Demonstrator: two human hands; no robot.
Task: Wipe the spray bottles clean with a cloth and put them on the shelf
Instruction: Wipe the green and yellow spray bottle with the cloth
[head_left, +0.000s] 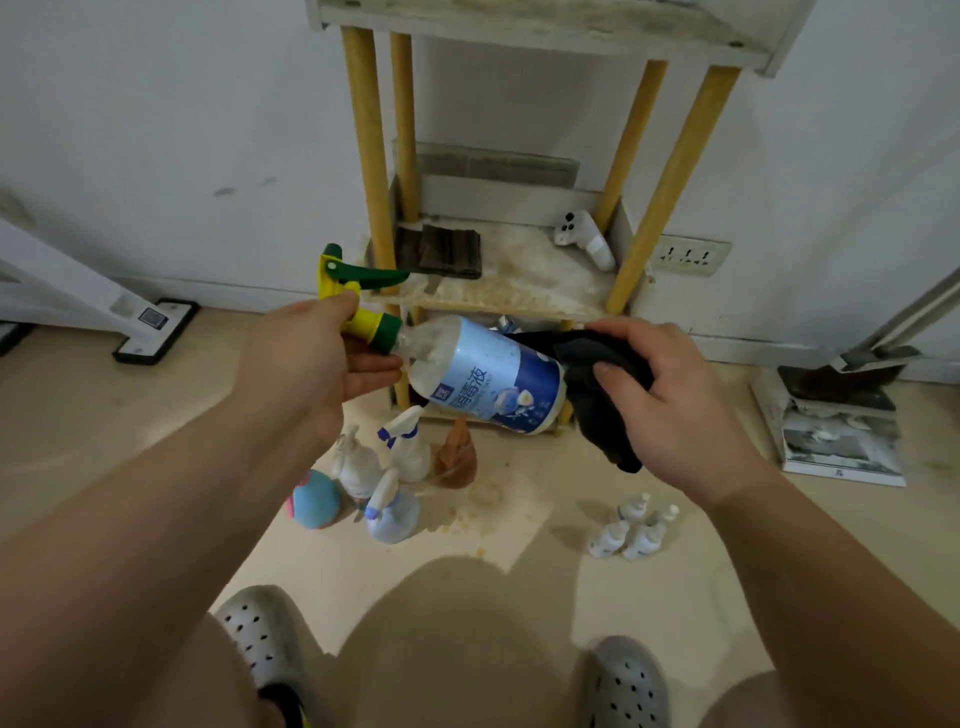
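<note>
This looks like a room in a home. A plain white wall carries a socket strip (688, 255) low down, and the floor (156, 426) is beige. A small worn shelf (519, 291) stands on yellow posts, household spray bottles (410, 454) cluster on the floor, and the person wears perforated house slippers (260, 639).

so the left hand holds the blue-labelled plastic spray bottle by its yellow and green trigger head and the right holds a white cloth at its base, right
The cloth is black, not white; the head view shows the right hand holding it at the base of the blue-labelled plastic spray bottle, the left hand on its trigger head.
</note>
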